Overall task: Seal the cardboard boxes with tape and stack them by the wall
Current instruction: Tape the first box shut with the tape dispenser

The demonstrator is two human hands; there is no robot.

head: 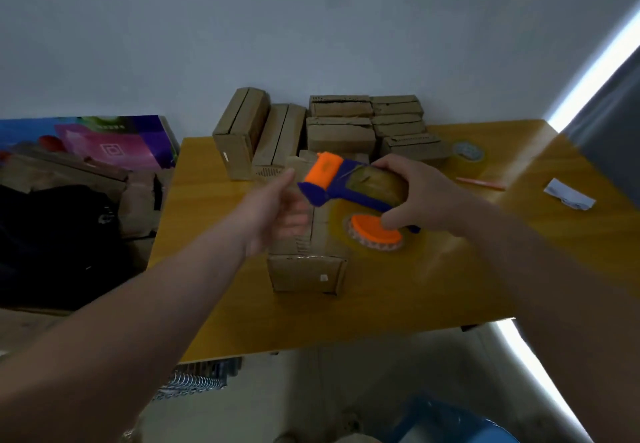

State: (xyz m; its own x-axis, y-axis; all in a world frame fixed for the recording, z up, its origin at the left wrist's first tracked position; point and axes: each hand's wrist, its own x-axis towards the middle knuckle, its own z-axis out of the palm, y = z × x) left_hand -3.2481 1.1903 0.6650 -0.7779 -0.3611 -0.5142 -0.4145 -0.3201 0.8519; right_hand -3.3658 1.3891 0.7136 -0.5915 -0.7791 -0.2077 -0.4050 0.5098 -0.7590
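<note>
Two hands at frame centre: right hand (412, 197) fingers grip the tape dispenser (343, 179) above the cardboard box (306, 273); left hand (277, 207) fingers, loosely straight, touch the box.

Setting: a small, plainly furnished packing workroom.
Work surface: a yellow wooden table (415, 287) set against a bare pale wall (311, 27).
Stock: brown cardboard boxes (341, 133) piled at the wall.
Tools: a tape dispenser (332, 195), a spare tape roll (468, 151).
Floor, left: loose cardboard (69, 169) and a bright printed carton (104, 138).
</note>
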